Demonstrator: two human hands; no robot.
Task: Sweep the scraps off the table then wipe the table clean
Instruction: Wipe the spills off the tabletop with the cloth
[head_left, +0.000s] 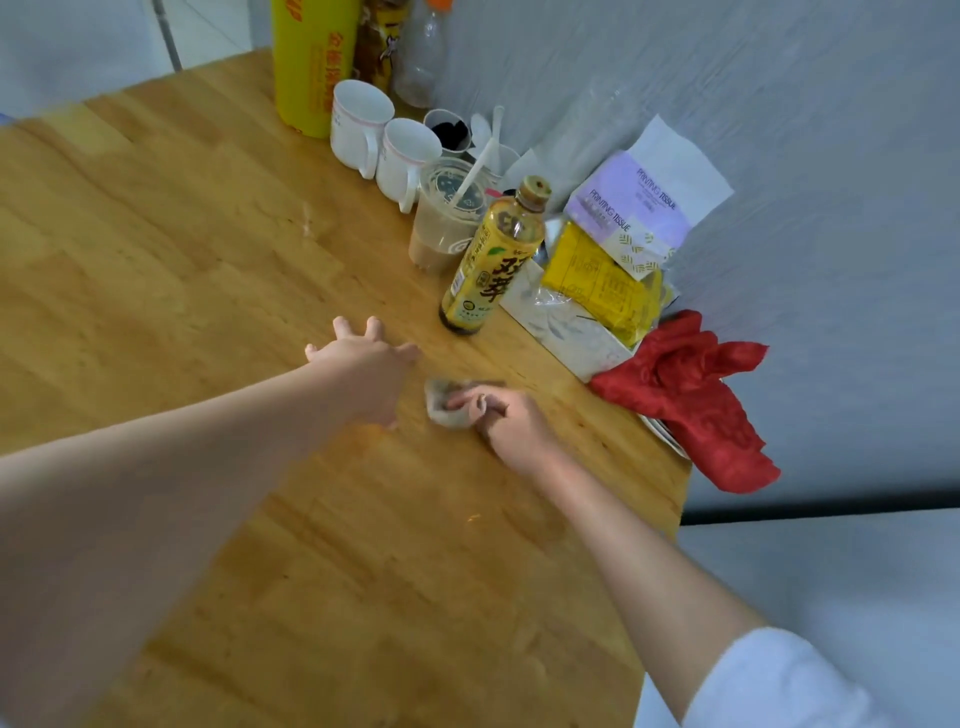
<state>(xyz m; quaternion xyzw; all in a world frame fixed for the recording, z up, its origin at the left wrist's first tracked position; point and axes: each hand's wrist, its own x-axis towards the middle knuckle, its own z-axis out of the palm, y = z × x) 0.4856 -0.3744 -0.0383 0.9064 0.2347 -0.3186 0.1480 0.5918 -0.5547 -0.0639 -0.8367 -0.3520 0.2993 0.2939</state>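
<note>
Right hand (506, 415) pinches a crumpled greyish rag (447, 402) on the wooden table (208, 260); left hand (363, 358) rests beside it, fingers spread. Grey wall (831, 156) behind.

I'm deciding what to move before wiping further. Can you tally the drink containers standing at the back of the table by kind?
White mugs: 2
Plastic cups: 2, the milk tea cup and a small dark-filled cup
Bottles: 2, the yellow tea bottle and a clear bottle
Total: 6
</note>
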